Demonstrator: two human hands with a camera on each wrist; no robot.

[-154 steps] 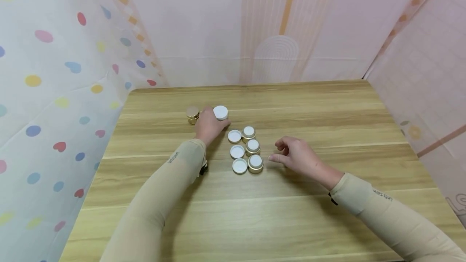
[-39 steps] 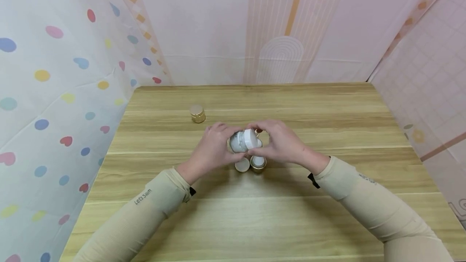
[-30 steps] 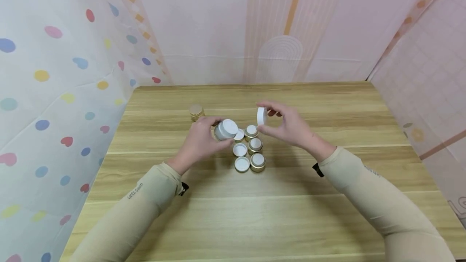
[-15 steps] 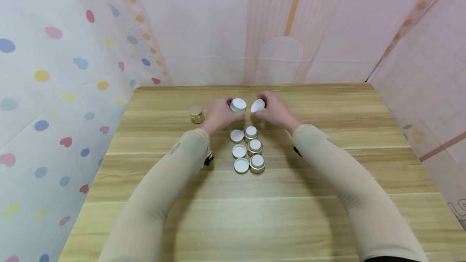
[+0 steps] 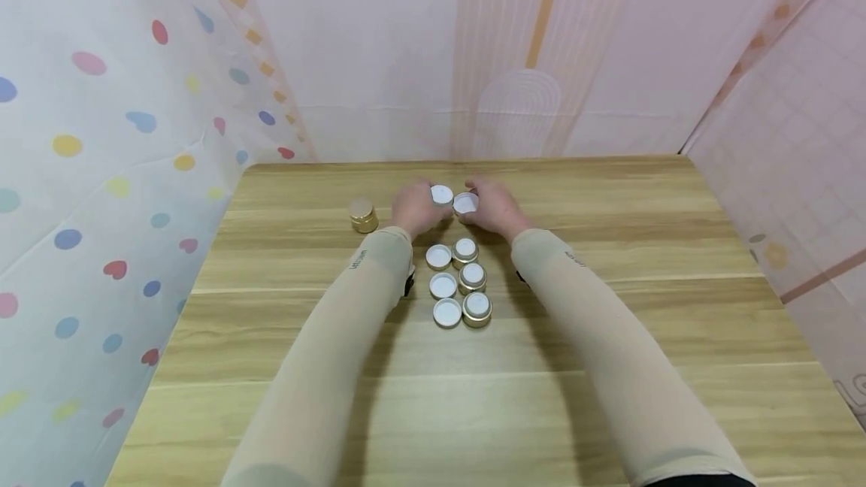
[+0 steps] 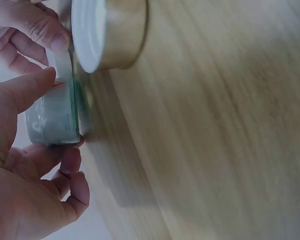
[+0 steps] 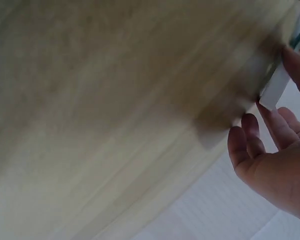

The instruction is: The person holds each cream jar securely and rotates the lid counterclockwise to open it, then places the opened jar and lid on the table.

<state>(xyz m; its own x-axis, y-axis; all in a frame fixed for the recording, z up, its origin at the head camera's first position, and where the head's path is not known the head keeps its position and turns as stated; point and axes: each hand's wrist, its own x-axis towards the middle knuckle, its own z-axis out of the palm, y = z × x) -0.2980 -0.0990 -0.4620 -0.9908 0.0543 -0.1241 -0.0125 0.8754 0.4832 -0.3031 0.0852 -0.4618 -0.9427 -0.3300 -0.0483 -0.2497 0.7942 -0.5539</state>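
Observation:
At the back middle, my left hand [image 5: 414,207] holds a clear glass jar [image 5: 442,195] with a white top surface inside its rim. In the left wrist view, thumb and fingers grip the sides of the jar [image 6: 52,117], close to the tabletop. Just to its right, my right hand [image 5: 497,209] pinches the white lid [image 5: 465,204], its hollow side up. In the right wrist view, the lid [image 7: 276,89] sits between thumb and fingers, low over the wood. Jar and lid are side by side; I cannot tell whether they rest on the table.
Nearer me, several upturned gold-edged lids [image 5: 443,285] form a column, each beside an open gold jar [image 5: 472,276] with a white inner cover. A closed gold jar [image 5: 363,215] stands left of my left hand. The wooden table [image 5: 609,261] meets a patterned cloth backdrop [image 5: 379,126].
My left hand picked up the white-lidded jar and my right hand took off its lid. Both hands then moved to the back and lowered; the lid turned hollow side up.

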